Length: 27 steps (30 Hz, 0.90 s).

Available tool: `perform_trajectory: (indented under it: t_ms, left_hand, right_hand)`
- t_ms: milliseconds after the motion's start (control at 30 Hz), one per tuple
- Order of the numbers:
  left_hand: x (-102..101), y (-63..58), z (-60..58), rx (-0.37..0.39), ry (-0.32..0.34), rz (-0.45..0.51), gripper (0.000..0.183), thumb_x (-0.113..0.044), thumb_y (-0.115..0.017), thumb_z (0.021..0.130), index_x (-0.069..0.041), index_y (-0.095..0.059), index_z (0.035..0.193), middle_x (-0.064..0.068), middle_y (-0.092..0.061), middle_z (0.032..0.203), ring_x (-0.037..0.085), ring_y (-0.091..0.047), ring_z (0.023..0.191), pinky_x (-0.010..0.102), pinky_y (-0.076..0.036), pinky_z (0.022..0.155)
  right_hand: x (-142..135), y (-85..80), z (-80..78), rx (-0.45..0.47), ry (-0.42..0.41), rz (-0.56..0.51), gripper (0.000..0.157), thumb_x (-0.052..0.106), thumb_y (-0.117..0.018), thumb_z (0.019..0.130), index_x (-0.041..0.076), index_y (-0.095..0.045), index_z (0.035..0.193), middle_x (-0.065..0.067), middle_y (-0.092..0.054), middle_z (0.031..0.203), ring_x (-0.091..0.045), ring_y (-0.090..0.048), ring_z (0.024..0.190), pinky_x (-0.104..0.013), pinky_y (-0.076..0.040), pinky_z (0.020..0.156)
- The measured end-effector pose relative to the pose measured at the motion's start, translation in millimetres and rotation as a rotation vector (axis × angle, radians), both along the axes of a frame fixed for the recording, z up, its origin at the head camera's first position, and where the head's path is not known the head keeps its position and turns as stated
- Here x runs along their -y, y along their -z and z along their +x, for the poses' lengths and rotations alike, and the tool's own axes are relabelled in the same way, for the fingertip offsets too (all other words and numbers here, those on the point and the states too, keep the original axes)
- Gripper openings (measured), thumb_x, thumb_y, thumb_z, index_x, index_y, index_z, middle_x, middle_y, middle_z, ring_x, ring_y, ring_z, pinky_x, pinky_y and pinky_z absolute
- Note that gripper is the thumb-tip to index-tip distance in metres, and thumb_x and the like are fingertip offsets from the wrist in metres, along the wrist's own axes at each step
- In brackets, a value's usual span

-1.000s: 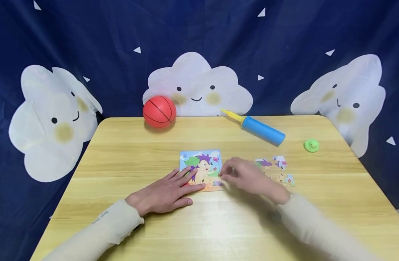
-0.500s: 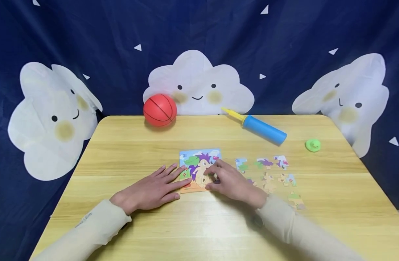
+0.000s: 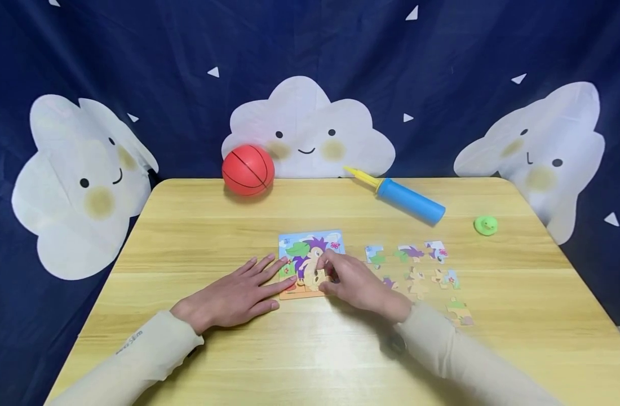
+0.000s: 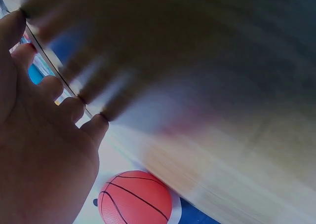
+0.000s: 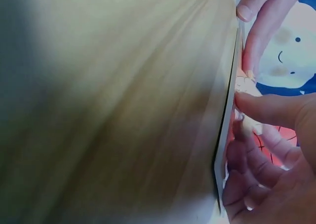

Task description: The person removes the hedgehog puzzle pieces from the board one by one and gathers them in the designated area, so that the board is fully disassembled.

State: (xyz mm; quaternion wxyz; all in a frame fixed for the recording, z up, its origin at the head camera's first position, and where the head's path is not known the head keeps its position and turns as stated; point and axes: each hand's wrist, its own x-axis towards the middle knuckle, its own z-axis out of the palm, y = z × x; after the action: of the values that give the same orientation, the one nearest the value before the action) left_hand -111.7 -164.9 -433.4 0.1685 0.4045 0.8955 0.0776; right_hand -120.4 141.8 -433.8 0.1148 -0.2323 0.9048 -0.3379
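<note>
A square jigsaw puzzle board point(image 3: 310, 234) with a purple-haired hedgehog picture lies on the wooden table. My left hand point(image 3: 231, 296) lies with fingers spread, its index and middle fingertips on the board's left side. Over the lower right part of the picture, my right hand point(image 3: 358, 283) has thumb and fingers bent together around a small puzzle piece point(image 3: 322, 275). In the right wrist view this piece point(image 5: 253, 125) shows pale between thumb and fingers, close over the board's edge. The right hand covers the board's lower right corner.
Several loose puzzle pieces point(image 3: 416, 276) lie spread to the right of the board. At the back are a red ball point(image 3: 248, 170) and a blue hand pump point(image 3: 411, 201) with a yellow nozzle. A green toy duck point(image 3: 486, 225) sits at the right.
My right hand has moved left from beside the board to over its lower right part. The left hand has slid slightly back to the left. Over the last half second both hands barely moved.
</note>
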Motion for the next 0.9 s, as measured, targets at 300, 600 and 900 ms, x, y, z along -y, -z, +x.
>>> perform_trajectory:
  t_ms: [300,600,900]
  left_hand:
    - [-0.4,1.0,0.0,-0.008,0.011,0.015,0.058,-0.051,-0.043,0.117,-0.038,-0.032,0.172,0.003,-0.014,0.185,0.035,-0.012,0.171,0.061,-0.018,0.137]
    - [0.2,-0.4,-0.1,0.001,-0.009,0.013,0.058,-0.051,-0.045,0.116,-0.037,-0.033,0.172,0.003,-0.014,0.185,0.037,-0.012,0.171,0.063,-0.019,0.136]
    - [-1.4,-1.2,-0.5,0.009,-0.005,0.011,0.059,-0.051,-0.045,0.116,-0.038,-0.032,0.172,0.004,-0.014,0.185,0.038,-0.012,0.171,0.063,-0.018,0.137]
  right_hand:
    - [-35.7,-9.0,3.8,-0.002,0.013,-0.204,0.019,0.01,-0.075,0.103,0.014,-0.07,0.12,0.004,-0.071,0.098,-0.012,-0.065,0.092,-0.027,-0.059,0.085]
    - [-119.8,-19.8,18.6,0.029,0.146,-0.218,0.017,0.012,-0.075,0.104,0.015,-0.071,0.12,-0.001,-0.074,0.098,-0.017,-0.07,0.084,-0.026,-0.055,0.068]
    - [-180.8,-16.8,52.2,0.039,0.183,-0.172,0.012,0.013,-0.075,0.104,0.021,-0.071,0.112,0.004,-0.07,0.096,-0.012,-0.059,0.075,-0.028,-0.052,0.058]
